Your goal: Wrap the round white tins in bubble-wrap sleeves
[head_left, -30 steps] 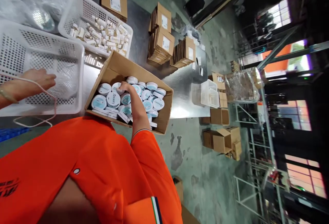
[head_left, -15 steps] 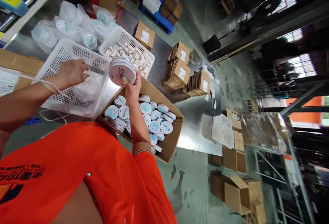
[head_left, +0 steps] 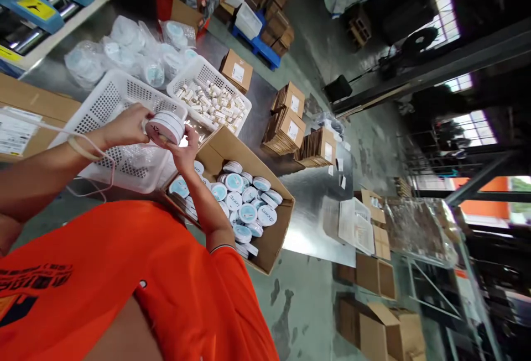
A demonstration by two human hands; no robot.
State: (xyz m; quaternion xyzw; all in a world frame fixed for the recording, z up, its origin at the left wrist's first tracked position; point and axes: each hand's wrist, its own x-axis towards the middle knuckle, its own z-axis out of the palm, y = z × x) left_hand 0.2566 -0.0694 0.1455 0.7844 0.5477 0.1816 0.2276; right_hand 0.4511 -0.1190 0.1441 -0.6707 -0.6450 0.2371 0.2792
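Note:
Both my hands are at a stack of round flat cases, white-sided with a pink printed face, above a white perforated basket. My left hand grips its left edge, the thumb and fingers closed there. My right hand is closed on its right and lower edge. Below my right forearm, an open cardboard box contains many round white and light-blue cases, some lettered. Clear plastic wrapping lies in the basket under my hands.
A second white basket is full of small white-and-gold bottles. Bagged round cases lie behind. Folded cartons stand along the metal table. Across the table is a co-worker's gloved hand. A roller conveyor lies at upper left.
My right hand has brought the stack of cases left, over the white basket. My left hand has risen from the basket and taken hold of the stack's left edge.

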